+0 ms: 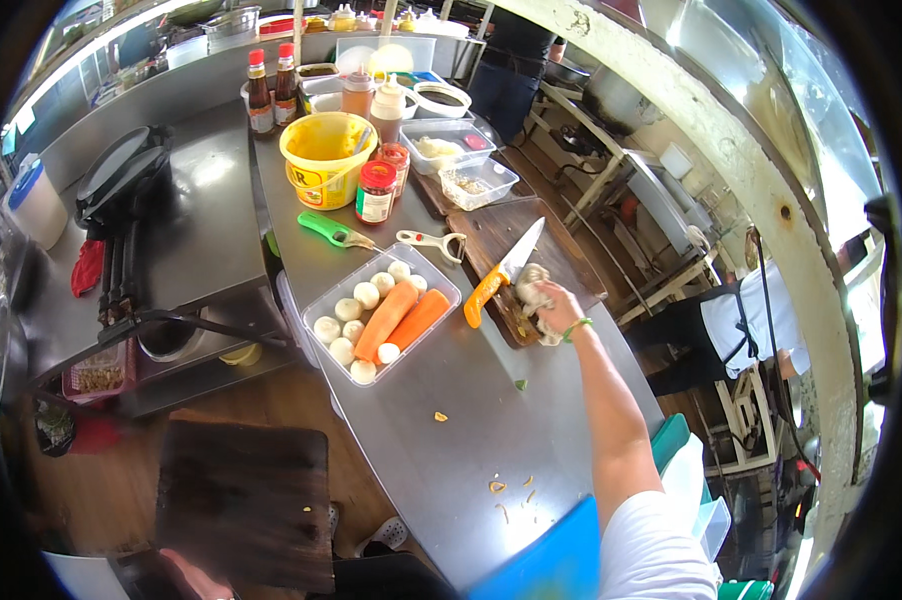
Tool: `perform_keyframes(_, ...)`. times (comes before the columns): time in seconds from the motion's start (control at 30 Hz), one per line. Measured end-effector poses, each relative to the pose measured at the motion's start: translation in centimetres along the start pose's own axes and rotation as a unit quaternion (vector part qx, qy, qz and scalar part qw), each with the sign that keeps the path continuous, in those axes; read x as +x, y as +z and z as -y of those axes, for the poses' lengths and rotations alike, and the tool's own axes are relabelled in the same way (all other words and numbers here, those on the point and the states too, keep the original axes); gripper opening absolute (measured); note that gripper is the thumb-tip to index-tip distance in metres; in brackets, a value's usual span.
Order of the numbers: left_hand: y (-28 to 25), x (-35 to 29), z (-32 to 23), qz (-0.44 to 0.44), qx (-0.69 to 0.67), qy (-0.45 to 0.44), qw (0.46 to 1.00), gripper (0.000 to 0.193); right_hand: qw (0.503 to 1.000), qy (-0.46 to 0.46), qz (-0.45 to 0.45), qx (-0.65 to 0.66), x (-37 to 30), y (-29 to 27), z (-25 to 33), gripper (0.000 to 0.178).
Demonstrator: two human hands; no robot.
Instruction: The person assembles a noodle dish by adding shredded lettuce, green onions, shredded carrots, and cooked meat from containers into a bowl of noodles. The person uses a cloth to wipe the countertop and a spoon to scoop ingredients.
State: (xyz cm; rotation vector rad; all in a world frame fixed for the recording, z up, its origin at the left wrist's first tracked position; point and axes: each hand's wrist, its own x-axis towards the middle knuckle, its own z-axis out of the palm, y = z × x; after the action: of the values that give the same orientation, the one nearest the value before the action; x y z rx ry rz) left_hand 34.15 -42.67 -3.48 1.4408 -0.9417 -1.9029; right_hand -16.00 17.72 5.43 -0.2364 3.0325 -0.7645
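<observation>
Right, nearest me my left hand point(193, 572) is at the lower edge of one dark board point(243, 500); I cannot tell its grip. Farther out, my right hand point(560, 306) has its fingers bunched around one crumpled cloth point(533, 283), which lies under and beside them on a wooden board point(501, 222). One orange-handled knife point(504, 275) rests just left. The clear box point(416, 338) holds two carrots point(386, 320) and about ten white rounds point(366, 295). Beyond stand two jars point(376, 195), then two red-capped bottles point(260, 98).
</observation>
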Motion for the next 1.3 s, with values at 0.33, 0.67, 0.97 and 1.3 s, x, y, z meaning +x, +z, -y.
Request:
perform_keyframes(0.33, 2.4, 3.4, 11.2, 0.123, 0.199, -0.003, 0.972, 0.091, 0.954, 0.242, 0.001, 0.177, -11.7, -2.1, -1.7, 0.037)
perform_keyframes(0.67, 8.8, -2.4, 10.8, 0.316, 0.197, -0.156, 0.915, 0.087, 0.959, -0.122, 0.065, 0.246, -17.6, 9.7, 11.1, 0.054)
perform_keyframes(0.97, 7.8, -3.0, 10.3, 0.347, 0.209, -0.175, 0.897, 0.088, 0.936, -0.291, 0.081, 0.184, -18.9, 12.7, 15.7, 0.051)
perform_keyframes(1.3, 4.8, 0.9, 14.0, 0.314, 0.331, -0.149, 0.877, 0.063, 0.867, 0.171, -0.043, 0.467, -31.1, -3.6, 1.4, 0.056)
